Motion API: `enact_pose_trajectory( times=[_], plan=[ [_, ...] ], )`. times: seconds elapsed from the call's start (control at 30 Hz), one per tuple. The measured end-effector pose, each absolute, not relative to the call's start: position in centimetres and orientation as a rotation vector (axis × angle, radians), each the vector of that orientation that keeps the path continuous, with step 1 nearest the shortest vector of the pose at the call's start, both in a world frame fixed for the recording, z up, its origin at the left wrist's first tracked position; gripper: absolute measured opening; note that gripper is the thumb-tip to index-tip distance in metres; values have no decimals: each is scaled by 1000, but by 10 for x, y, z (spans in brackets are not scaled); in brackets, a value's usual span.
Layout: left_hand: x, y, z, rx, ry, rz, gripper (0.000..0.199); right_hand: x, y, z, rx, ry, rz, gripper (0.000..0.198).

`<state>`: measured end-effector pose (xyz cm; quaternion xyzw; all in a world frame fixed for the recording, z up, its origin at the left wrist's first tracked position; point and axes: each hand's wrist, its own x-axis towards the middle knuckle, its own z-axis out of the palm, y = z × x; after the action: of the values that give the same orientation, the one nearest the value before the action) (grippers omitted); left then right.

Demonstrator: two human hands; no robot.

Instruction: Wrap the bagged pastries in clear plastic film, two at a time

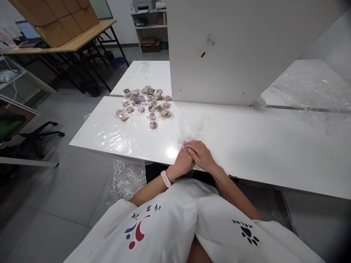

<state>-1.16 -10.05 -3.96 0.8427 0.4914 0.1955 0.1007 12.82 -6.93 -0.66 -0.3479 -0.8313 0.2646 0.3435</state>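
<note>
My left hand (184, 161) and my right hand (200, 154) meet near the front edge of the white table (246, 142). The right fingers lie partly over the left hand, and both hands are closed. Thin clear plastic film (189, 137) shows at the fingertips and spreads a little beyond them, with its edges hard to see. Whether anything is wrapped inside it is hidden by my fingers. Left of the hands, a loose group of small round things in clear wrappers (148, 98), pink and brown, is scattered over the table.
A tall white panel (214, 54) stands behind the table's middle. Clear plastic sheeting (315, 87) lies at the back right, with more sheeting (128, 179) hanging below the front left edge. Farther left are an office chair (41, 135) and a wooden desk (79, 40) with cardboard boxes (60, 22).
</note>
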Motion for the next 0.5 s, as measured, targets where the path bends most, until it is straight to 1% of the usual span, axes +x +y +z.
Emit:
enact_pose_trajectory(
  times=[0.07,0.13,0.23,0.3,0.37,0.43,0.5],
  plan=[
    [-17,-100,-46,2412,1397,693,22,133,-70,-11,-827,-2233,787,36],
    [-22,-103,-49,2360,1331,844,20,143,-73,-17,-807,-2277,837,50],
    [-31,-109,-49,2312,1312,1067,17,158,-80,-27,-857,-2360,801,71],
    [-37,-111,-45,2283,1353,1162,21,165,-83,-33,-883,-2417,750,77],
    [-43,-111,-39,2290,1342,1146,34,168,-84,-39,-884,-2434,713,75],
    [-50,-106,-33,2352,1220,1044,49,168,-84,-44,-891,-2392,674,67],
    [-56,-100,-28,2428,1069,940,56,168,-85,-47,-911,-2316,600,58]
  ],
)
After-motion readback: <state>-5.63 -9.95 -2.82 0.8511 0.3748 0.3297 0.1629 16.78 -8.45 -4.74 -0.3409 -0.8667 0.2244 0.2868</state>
